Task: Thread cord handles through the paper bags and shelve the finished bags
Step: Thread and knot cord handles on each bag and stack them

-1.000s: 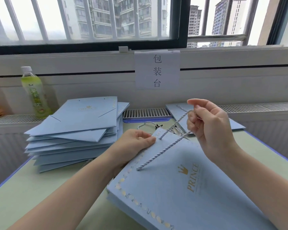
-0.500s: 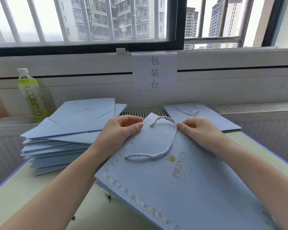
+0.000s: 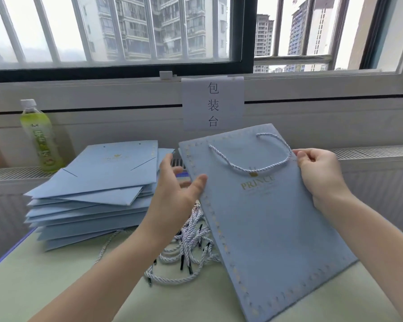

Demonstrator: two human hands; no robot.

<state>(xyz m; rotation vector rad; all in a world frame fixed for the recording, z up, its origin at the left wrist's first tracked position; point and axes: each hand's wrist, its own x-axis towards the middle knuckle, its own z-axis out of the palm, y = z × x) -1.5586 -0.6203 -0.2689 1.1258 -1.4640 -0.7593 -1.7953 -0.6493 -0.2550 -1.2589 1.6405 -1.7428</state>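
**Bag lifted off the table, handle threaded**

Since a moment ago, we are raising the blue paper bag off the table, uncovering loose cords. Our right hand is pinching its top right edge beside the cord handle; our left hand is spread wide, thumb touching the left edge. Supporting both edges is keeping it flat. Unthreaded bags are stacked at left.
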